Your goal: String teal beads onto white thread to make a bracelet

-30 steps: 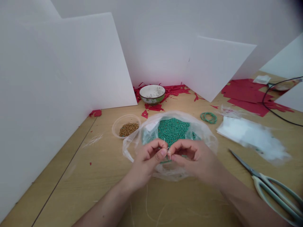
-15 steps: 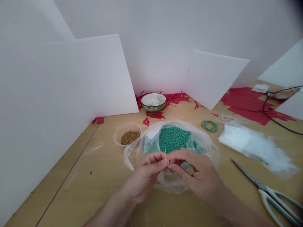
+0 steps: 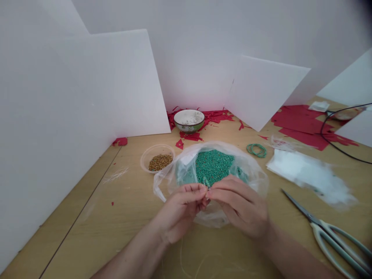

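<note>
My left hand (image 3: 186,207) pinches a thin clear string (image 3: 204,181) whose end sticks up above the fingertips. Opposite it, my right hand (image 3: 242,203) is closed at the same spot, fingertips meeting the left ones. A tiny piece between them is too small to make out. Beneath and beyond both hands lies an opened clear plastic bag (image 3: 258,184) full of green beads (image 3: 215,164). Loose string (image 3: 181,257) hangs below my left wrist toward the table. Left of the bag, a round plastic tub (image 3: 143,159) holds gold-brown beads (image 3: 159,162).
Scissors (image 3: 316,221) lie at right, near plastic packets (image 3: 308,174) and green bead rings (image 3: 256,150). A bowl (image 3: 188,127) stands at the back among red paper scraps (image 3: 216,117). White boards (image 3: 130,85) stand behind. Cut strings (image 3: 116,174) lie at left.
My right hand has turned, its fingers now more together and covering the small piece. Both hands stay fingertip to fingertip. The view has shifted slightly.
</note>
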